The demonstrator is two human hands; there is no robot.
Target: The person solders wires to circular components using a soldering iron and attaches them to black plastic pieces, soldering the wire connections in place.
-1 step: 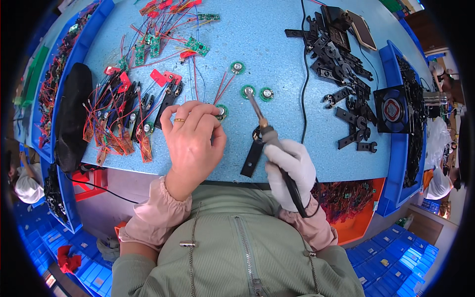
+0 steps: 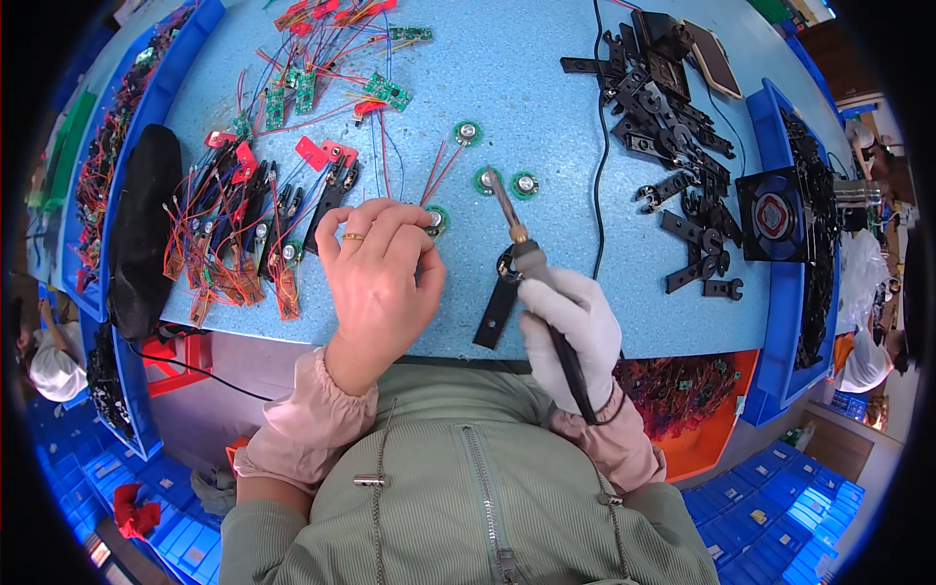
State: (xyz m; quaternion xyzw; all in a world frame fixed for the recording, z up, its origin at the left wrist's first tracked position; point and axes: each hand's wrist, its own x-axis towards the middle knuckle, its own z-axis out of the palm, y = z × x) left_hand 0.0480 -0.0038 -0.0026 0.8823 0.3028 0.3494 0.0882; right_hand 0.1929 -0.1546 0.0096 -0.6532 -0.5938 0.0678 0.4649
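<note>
My right hand, in a white glove, grips a soldering iron. The iron's metal tip reaches over a small round speaker with a green rim; I cannot tell if they touch. Right beside it lies a second speaker, and a third speaker sits farther off. My bare left hand is closed, fingers curled toward the thumb, beside another speaker at its fingertips. What is pinched there, if anything, is hidden. Between my hands a flat black plastic piece lies partly under the iron.
Left on the blue table are wired green circuit boards and black pieces with red wires. Black wrench-shaped parts pile up at the right, near a small fan and a blue bin. A black cable crosses the table.
The soldering iron and my right hand have shifted very slightly, the tip a little to the left over the same speaker. My left hand has stayed in place.
</note>
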